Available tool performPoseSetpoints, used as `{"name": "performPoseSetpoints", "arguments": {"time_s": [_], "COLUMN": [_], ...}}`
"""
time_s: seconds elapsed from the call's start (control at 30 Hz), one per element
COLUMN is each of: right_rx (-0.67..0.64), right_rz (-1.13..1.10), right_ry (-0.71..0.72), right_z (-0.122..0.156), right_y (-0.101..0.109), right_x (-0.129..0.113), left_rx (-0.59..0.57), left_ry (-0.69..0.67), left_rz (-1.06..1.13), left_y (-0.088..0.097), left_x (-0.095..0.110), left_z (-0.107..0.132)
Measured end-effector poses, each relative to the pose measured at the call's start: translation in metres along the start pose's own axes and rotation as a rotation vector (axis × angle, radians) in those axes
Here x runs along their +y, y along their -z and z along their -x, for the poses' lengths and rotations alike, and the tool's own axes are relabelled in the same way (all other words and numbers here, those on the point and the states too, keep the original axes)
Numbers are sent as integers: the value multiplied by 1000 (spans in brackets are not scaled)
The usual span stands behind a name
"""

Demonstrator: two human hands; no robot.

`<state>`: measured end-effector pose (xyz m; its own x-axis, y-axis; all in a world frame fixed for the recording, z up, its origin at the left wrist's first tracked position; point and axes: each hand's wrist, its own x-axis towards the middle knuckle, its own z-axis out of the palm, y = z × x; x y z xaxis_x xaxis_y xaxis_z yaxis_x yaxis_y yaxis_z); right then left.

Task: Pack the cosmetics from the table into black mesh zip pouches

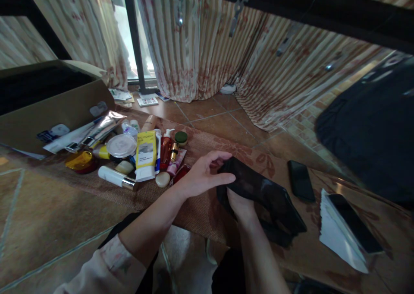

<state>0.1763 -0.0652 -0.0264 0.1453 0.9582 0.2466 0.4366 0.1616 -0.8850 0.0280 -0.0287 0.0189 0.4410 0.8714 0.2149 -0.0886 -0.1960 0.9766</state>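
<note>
A black soft pouch (pixel 265 197) lies on the brown woven mat (pixel 155 197) in front of me. My left hand (pixel 203 175) pinches the pouch's left edge between thumb and fingers. My right hand (pixel 241 207) reaches down into the pouch's opening, and its fingers are hidden inside. To the left lies a cluster of cosmetics: a yellow and white tube (pixel 145 155), a round clear-lidded compact (pixel 121 146), a white and gold tube (pixel 115 176), a red pump bottle (pixel 166 146) and a green-capped jar (pixel 180 137).
An open cardboard box (pixel 54 104) stands at the far left. A black phone (pixel 300 180) lies to the right of the pouch. Another phone (pixel 355 222) rests on white paper (pixel 336 238). Striped curtains (pixel 207 48) hang behind, and a dark cloth mass (pixel 371 130) is at right.
</note>
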Motion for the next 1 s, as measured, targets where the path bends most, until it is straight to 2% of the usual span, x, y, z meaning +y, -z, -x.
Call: {"name": "performPoseSetpoints", "arguments": {"time_s": [0.1, 0.27, 0.6, 1.0], "right_rx": [4, 33, -71, -92], "right_rz": [-10, -89, -66, -42], "right_ry": [-12, 2, 7, -14], "right_z": [-1, -1, 4, 8], "right_y": [2, 1, -1, -7], "right_x": [3, 9, 10, 10], "left_rx": [-104, -111, -231, -169], "left_ry": [-103, -198, -296, -295], "left_rz": [-112, -171, -297, -276], "left_y": [1, 0, 0, -2], "left_x": [0, -3, 1, -1], "left_z": [1, -1, 3, 2]}}
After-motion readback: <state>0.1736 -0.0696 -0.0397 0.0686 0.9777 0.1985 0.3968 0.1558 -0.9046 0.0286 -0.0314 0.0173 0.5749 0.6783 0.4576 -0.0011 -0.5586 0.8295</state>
